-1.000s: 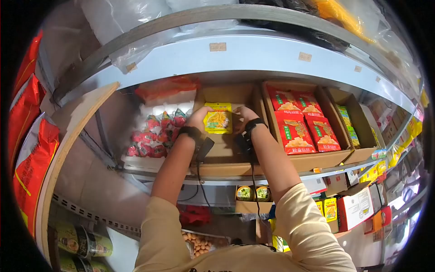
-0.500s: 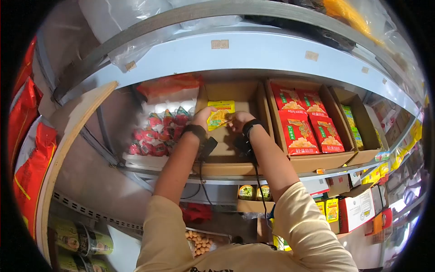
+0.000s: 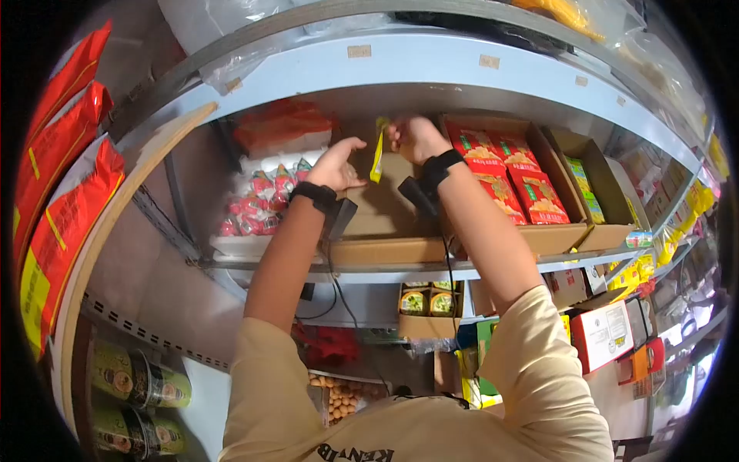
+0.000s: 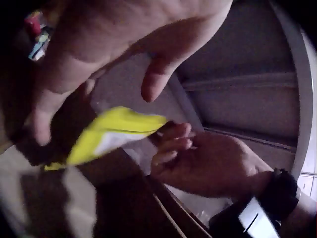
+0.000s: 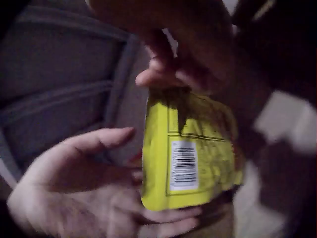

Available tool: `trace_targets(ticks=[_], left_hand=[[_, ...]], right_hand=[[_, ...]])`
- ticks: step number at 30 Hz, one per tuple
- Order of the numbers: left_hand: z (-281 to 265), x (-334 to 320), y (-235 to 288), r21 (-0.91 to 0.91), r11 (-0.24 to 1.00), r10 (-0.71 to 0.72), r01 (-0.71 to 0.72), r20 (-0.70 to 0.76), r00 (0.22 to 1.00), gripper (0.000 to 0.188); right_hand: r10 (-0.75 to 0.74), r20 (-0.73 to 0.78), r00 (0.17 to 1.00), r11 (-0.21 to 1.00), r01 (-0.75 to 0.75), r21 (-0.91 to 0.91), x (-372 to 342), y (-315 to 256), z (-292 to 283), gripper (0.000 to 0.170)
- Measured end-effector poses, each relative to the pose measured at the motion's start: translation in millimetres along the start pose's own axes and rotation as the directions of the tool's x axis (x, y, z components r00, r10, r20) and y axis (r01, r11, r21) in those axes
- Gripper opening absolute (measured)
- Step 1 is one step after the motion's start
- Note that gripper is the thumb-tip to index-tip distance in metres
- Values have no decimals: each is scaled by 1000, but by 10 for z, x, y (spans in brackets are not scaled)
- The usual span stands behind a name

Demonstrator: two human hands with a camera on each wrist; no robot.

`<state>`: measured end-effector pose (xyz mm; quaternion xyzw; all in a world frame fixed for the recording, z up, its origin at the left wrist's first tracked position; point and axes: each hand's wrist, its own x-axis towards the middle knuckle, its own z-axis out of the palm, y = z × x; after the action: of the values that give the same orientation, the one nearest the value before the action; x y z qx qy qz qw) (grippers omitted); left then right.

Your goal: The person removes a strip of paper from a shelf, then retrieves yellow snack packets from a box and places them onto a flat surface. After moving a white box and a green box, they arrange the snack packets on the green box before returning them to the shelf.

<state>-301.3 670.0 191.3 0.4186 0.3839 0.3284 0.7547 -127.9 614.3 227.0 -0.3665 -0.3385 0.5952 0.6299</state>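
Observation:
A small yellow packet, seen nearly edge-on in the head view, hangs above an open cardboard box. My right hand pinches it by one end between thumb and fingers. The right wrist view brings out a white barcode on the yellow packet. My left hand is just left of the packet, thumb and fingers spread and relaxed. Some of its fingers pass behind the packet's lower edge in the right wrist view. Both wrists wear black straps with small camera units.
Right of the box stands a carton of red packets, then a narrower box with green-yellow packets. Red-wrapped items sit in a white tray at left. A blue-grey shelf beam crosses above; a wooden panel edge is at left.
The packet, earlier lying face-up and touched by the left hand, is now lifted and turned edge-on in the right hand. The left hand has let go and spread. The head view has shifted.

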Motion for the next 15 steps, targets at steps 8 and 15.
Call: trace_targets(ticks=[8,15], left_hand=[[675,-910,-8,-199,959,246,-201,234,941,45],[1451,-1618,-857,-468,854,476,-230,519,710,35]], right_hand=[[-246,369,896,964,188,185,-1514,-673,-131,20],[-352,64,934,924,358,-135,-3381,-483,-925,36]])
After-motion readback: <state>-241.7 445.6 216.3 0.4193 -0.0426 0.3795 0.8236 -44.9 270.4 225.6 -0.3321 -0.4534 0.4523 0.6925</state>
